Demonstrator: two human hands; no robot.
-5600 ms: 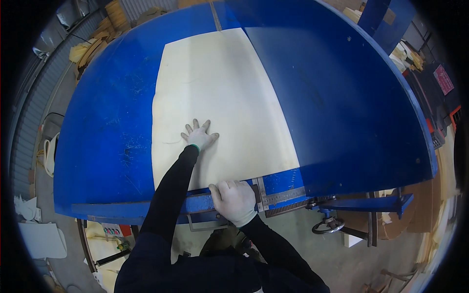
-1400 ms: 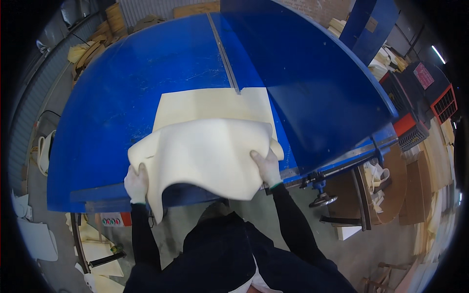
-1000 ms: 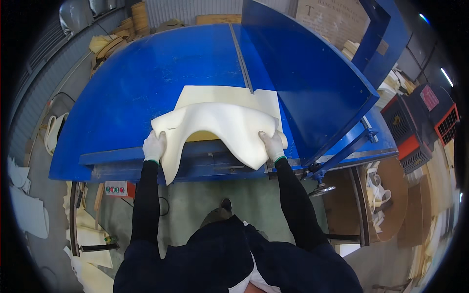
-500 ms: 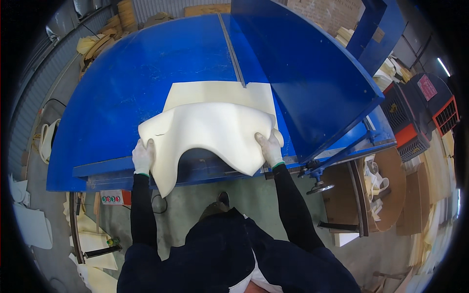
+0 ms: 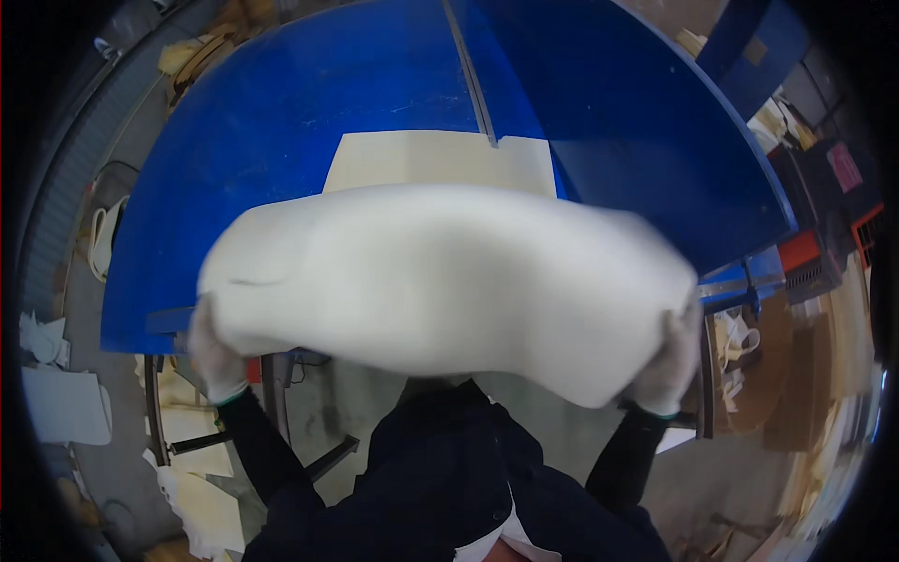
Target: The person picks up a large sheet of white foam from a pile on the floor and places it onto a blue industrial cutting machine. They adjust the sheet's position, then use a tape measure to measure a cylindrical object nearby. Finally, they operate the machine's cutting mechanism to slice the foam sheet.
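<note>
A large, curved piece of cream foam (image 5: 449, 272) is held up between my two gloved hands, slightly blurred by motion. My left hand (image 5: 215, 351) grips its left end, thumb on the near face and fingers partly hidden. Its right end is in my right hand (image 5: 670, 365), fingers wrapped behind the lower edge. A short dark slit shows on the foam near my left hand. Beyond it, a flat cream foam sheet (image 5: 440, 159) lies on the blue table (image 5: 262, 140), its near part covered by the held piece.
A tall blue panel (image 5: 646, 122) rises on the table's right side, beside a metal strip (image 5: 468, 75). To the right stand a red and black machine (image 5: 815, 225) and stacked foam sheets (image 5: 824, 412). White offcuts (image 5: 66, 403) lie on the floor at left.
The foam piece has come up off the table toward me and looks much larger. Its near edge has swung up, and my hands have moved wider apart, still holding its ends.
</note>
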